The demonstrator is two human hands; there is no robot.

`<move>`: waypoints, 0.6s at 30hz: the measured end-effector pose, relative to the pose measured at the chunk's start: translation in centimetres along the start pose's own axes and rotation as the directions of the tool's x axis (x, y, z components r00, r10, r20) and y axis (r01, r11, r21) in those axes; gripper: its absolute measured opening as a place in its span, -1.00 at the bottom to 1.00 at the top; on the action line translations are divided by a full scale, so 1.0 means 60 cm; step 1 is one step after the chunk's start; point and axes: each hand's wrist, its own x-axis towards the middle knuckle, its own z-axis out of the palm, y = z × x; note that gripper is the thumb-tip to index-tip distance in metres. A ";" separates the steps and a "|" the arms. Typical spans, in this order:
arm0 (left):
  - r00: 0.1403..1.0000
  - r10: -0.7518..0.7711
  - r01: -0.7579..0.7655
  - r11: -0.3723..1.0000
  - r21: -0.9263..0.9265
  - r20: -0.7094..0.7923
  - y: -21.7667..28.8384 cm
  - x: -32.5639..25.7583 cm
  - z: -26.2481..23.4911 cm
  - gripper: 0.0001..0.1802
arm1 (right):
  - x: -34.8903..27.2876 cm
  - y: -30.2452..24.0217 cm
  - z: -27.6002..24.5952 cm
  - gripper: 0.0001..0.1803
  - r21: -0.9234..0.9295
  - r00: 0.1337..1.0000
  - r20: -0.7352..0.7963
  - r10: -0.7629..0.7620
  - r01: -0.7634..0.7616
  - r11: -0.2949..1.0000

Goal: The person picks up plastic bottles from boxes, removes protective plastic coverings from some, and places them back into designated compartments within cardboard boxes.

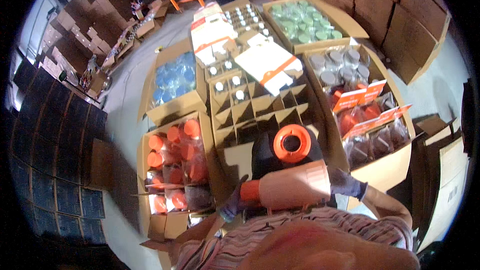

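Note:
A pale pink cylindrical container (295,185) with an orange-red end piece lies sideways in front of my chest, held between both hands. My left hand (231,207), in a grey-blue glove, closes on its orange-red end. At the wide ribbed end, my right hand (349,185) grips it in the same kind of glove; some of its fingers are hidden. Just beyond the container stands a black rounded thing (262,157) topped by an orange ring (291,143) with a dark hole. I cannot make out its kind.
Around my hands stand open cartons: orange-lidded bottles (187,152) at left, blue-lidded ones (175,77) behind, green-lidded ones (302,22) far right, grey-lidded ones (345,67) nearer. A carton with cardboard dividers (260,105) is in the middle, with white-and-orange flat boxes (270,62) on it.

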 end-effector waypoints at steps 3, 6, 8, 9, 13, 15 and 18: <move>0.990 -0.093 0.066 0.971 -0.232 -0.108 -0.027 -0.014 0.000 0.23 | 0.010 0.016 -0.017 -0.38 -0.301 1.000 0.008 0.000 0.003 0.954; 0.989 0.029 -0.030 1.000 -0.001 -0.148 0.097 -0.004 0.032 0.30 | -0.007 0.007 -0.038 -0.45 -0.519 0.993 -0.118 0.016 -0.075 0.852; 0.994 0.044 -0.040 0.998 0.043 -0.100 -0.004 -0.003 0.012 0.30 | -0.006 -0.003 -0.030 -0.47 -0.523 0.978 -0.193 0.079 -0.171 0.835; 0.997 0.041 -0.038 0.998 0.046 -0.072 -0.038 0.002 0.003 0.30 | -0.009 -0.005 -0.029 -0.40 -0.612 0.987 -0.162 -0.001 -0.100 0.784; 0.988 0.137 -0.151 0.943 0.296 0.068 -0.031 0.018 -0.009 0.28 | -0.013 -0.016 -0.011 -0.20 -0.829 0.973 -0.004 -0.231 0.126 0.544; 0.986 0.164 -0.160 0.949 0.273 0.009 0.045 0.015 0.014 0.26 | -0.018 -0.047 0.020 -0.26 -0.754 0.981 -0.032 -0.193 0.103 0.649; 0.964 0.044 -0.080 0.989 -0.127 -0.261 0.124 -0.009 0.047 0.23 | -0.019 -0.066 0.040 -0.42 -0.561 0.993 -0.108 -0.054 -0.017 0.828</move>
